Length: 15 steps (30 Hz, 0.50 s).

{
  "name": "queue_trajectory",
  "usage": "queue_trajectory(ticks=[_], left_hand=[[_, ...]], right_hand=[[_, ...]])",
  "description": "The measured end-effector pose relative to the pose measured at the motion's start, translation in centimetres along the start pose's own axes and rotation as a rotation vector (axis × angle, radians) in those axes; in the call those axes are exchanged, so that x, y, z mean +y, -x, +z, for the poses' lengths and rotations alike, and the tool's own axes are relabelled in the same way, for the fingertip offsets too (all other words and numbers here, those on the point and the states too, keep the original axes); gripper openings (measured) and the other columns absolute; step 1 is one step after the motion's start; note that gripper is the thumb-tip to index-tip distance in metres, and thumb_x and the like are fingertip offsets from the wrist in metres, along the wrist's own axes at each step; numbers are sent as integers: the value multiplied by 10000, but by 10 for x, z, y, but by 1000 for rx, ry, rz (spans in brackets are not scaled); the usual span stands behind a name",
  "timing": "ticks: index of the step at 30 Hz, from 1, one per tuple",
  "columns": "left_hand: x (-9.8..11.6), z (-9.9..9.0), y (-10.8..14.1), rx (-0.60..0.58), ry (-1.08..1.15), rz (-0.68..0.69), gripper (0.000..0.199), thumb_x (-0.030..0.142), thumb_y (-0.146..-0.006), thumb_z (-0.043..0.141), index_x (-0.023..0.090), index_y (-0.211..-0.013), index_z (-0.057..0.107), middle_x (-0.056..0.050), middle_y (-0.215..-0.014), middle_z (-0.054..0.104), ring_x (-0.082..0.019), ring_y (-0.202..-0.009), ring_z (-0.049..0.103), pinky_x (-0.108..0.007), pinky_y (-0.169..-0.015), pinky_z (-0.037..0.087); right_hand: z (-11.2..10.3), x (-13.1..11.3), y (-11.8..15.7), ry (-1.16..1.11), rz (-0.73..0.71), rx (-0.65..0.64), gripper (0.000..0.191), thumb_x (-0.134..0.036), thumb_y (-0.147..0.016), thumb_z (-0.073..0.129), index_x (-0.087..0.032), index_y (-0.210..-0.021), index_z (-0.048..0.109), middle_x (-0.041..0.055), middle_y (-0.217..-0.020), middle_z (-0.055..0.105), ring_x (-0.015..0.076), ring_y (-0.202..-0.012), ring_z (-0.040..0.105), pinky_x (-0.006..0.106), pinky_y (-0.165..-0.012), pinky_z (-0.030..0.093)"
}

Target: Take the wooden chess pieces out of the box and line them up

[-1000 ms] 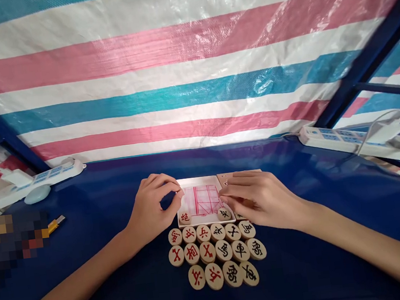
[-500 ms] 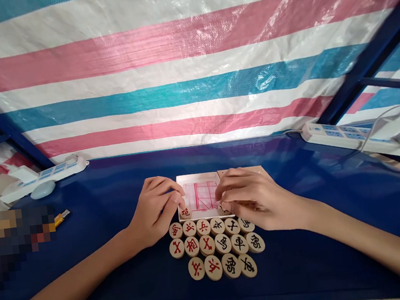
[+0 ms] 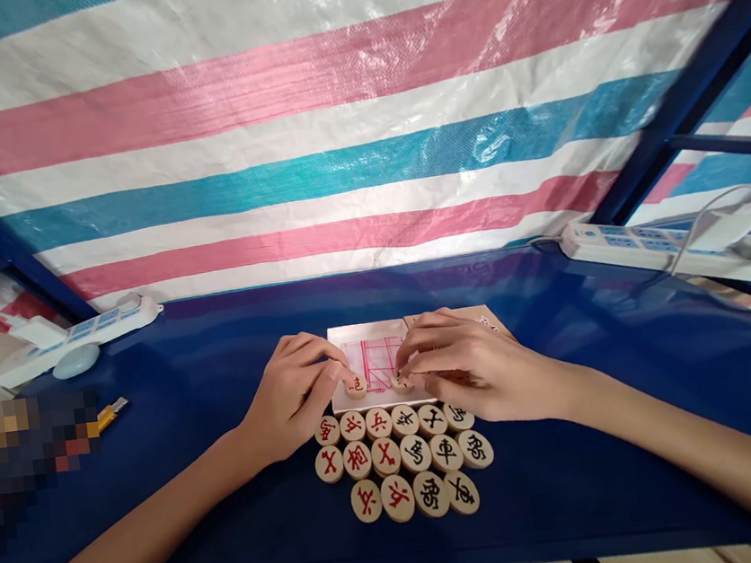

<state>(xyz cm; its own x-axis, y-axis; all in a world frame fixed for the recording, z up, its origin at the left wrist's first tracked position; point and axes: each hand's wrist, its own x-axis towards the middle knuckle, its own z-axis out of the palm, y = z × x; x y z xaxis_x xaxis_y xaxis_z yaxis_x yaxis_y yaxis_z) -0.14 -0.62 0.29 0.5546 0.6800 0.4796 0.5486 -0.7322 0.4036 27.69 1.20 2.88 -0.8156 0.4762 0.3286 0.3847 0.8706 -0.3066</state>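
My left hand pinches a round wooden xiangqi piece with a red character at the left inside of a white box. My right hand grips another xiangqi piece with a black character, partly covered by the fingers, over the box's right part. A folded sheet with red lines lies in the box. Several more pieces stand face up in three rows just in front of it, red ones on the left such as one xiangqi piece, black ones on the right such as another.
Behind my right hand lies a cardboard-coloured lid or box. Power strips rest at the left and right of the blue table, with a pale mouse and a yellow utility knife at left. Striped sheeting hangs behind.
Both hands have moved slightly inward over the box, each carrying its piece, so the two pieces are closer together. The view has shifted a little.
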Motion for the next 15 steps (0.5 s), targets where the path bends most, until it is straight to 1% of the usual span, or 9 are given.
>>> queue_trajectory(ticks=[4, 7, 11, 15], left_hand=[[-2, 6, -3, 80, -123, -75, 200, 250, -973, 508, 244, -905, 697, -21, -992, 693, -201, -959, 569, -396, -879, 388], [-4, 5, -6, 55, -173, -98, 83, 310, -898, 635, 263, -876, 700, -13, -1076, 679, -220, -1026, 563, -405, -892, 383], [-6, -2, -10, -33, -184, -143, 141, 433, -840, 702, 295, -866, 712, -8, -1229, 627, -261, -1168, 514, -440, -928, 370], [-8, -4, -13, -96, -172, -170, 190, 486, -815, 718, 296, -829, 716, -3, -1276, 609, -287, -1215, 491, -466, -918, 365]], right_hand=[[5, 8, -1, -14, 60, 82, 158, -261, -957, 550, -251, -959, 708, 22, -945, 708, 191, -886, 592, 371, -817, 398], [9, 14, -2, -49, 116, 79, 144, -322, -927, 610, -270, -1010, 717, 12, -863, 696, 194, -837, 580, 369, -797, 401], [10, 14, -5, -76, 135, 24, 133, -331, -884, 679, -266, -990, 725, 1, -815, 684, 195, -841, 582, 372, -832, 396], [10, 11, -7, -89, 129, 24, 132, -331, -864, 713, -257, -972, 725, -11, -796, 671, 164, -762, 577, 370, -850, 388]])
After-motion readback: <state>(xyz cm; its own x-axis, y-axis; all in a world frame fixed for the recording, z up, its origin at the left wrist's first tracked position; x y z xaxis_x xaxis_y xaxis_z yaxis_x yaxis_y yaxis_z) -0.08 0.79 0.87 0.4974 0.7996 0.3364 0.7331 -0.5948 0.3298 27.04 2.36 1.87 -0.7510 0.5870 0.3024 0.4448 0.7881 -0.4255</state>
